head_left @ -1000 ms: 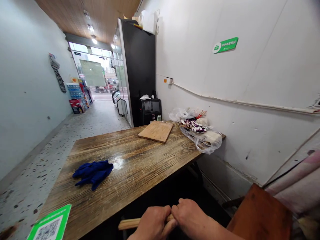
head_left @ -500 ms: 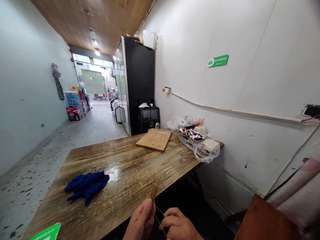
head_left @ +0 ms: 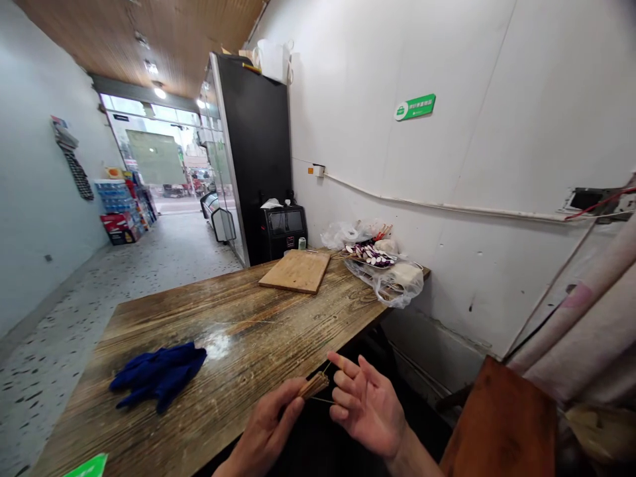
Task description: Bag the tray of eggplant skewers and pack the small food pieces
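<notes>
My left hand (head_left: 265, 429) grips a bundle of thin bamboo skewers (head_left: 313, 385) just off the near edge of the wooden table (head_left: 248, 331). The bundle's tips point up and to the right. My right hand (head_left: 370, 405) is spread beside those tips, palm toward me, with one loose skewer running between its fingers. A blue cloth (head_left: 156, 374) lies on the table to the left of my hands.
A wooden cutting board (head_left: 296, 271) sits at the far end of the table. Beside it, against the white wall, a plastic bag holds a tray of skewered food (head_left: 382, 265). A brown chair corner (head_left: 501, 424) stands at my right. A black fridge (head_left: 253, 152) borders the aisle.
My right hand has opened and spread away from the bundle. The skewer bundle tilted from upright to pointing right. The view shifted right and slightly up.
</notes>
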`<state>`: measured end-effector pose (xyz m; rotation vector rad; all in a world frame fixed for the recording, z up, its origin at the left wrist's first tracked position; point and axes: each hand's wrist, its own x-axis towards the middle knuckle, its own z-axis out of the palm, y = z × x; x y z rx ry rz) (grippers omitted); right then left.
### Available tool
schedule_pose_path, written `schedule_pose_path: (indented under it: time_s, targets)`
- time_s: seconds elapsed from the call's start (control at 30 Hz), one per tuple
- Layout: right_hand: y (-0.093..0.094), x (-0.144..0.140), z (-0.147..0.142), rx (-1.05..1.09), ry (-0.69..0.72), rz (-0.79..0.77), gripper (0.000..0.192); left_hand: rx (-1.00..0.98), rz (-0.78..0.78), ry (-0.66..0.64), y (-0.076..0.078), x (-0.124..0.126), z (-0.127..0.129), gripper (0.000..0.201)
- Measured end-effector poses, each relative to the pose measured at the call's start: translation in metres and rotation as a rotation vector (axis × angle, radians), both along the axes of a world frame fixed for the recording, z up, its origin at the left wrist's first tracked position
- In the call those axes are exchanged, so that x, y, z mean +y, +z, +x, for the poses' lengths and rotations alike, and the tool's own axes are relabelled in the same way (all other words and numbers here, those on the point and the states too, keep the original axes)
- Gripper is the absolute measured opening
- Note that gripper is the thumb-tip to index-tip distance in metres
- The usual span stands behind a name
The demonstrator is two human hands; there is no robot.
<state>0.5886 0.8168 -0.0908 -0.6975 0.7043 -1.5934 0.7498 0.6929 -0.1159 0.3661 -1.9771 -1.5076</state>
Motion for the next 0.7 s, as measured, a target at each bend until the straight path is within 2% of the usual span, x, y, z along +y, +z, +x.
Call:
schedule_pose_path:
  time_s: [0.07, 0.17, 0.27, 0.4, 0.5, 0.57, 0.63, 0.7]
  targets:
    - [0.010, 0.003, -0.005, -0.020, 0.123, 0.031, 0.050, -0.093, -0.189, -0.003, 0.002, 0.001, 0.000, 0.020]
    - [0.025, 0.008, -0.013, 0.049, 0.241, 0.109, 0.048, -0.182, -0.317, 0.021, 0.010, 0.008, -0.001, 0.019]
    - [0.039, 0.012, -0.023, 0.184, 0.277, 0.217, 0.047, -0.213, -0.362, 0.021, 0.015, 0.016, -0.004, 0.014]
    - [0.051, 0.014, -0.032, 0.362, 0.305, 0.335, 0.049, -0.171, -0.303, 0.073, 0.014, 0.022, -0.008, 0.008]
    - [0.056, 0.015, -0.020, 0.588, 0.264, 0.361, 0.054, -0.241, -0.314, 0.129, 0.011, 0.024, -0.015, 0.011]
    - [0.057, 0.018, -0.001, 0.836, 0.206, 0.317, 0.053, -0.343, -0.358, 0.152, 0.012, 0.024, -0.021, 0.016]
    - [0.056, 0.024, 0.020, 1.139, 0.117, 0.201, 0.050, -0.425, -0.356, 0.141, 0.017, 0.021, -0.027, 0.020]
    - [0.052, 0.033, 0.034, 1.398, 0.005, 0.039, 0.049, -0.418, -0.277, 0.040, 0.026, 0.018, -0.027, 0.023]
